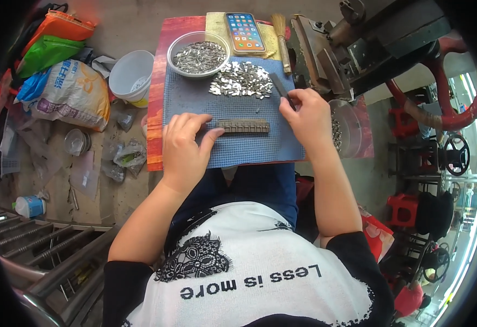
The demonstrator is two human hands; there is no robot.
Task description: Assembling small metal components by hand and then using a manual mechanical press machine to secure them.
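A slotted metal block [244, 126], like a small fixture with a row of notches, lies on the blue textured mat [181, 98] before me. My left hand [186, 143] rests at its left end, thumb apart from the fingers, with the thumb tip at the block's edge. My right hand [307, 113] pinches a dark flat strip [281, 87] that slants up and left; its exact kind I cannot make out. Just left of the strip lies a loose pile of small shiny metal pieces [239, 80]. Behind the pile, a round clear tub [171, 59] holds many more small metal pieces.
A phone [245, 34] with a lit screen lies at the back beside a straw brush [282, 43]. A dark machine [331, 60] with a red handwheel [445, 117] stands close at the right. A clear container [353, 128] sits below it. A white bucket [131, 73] stands left.
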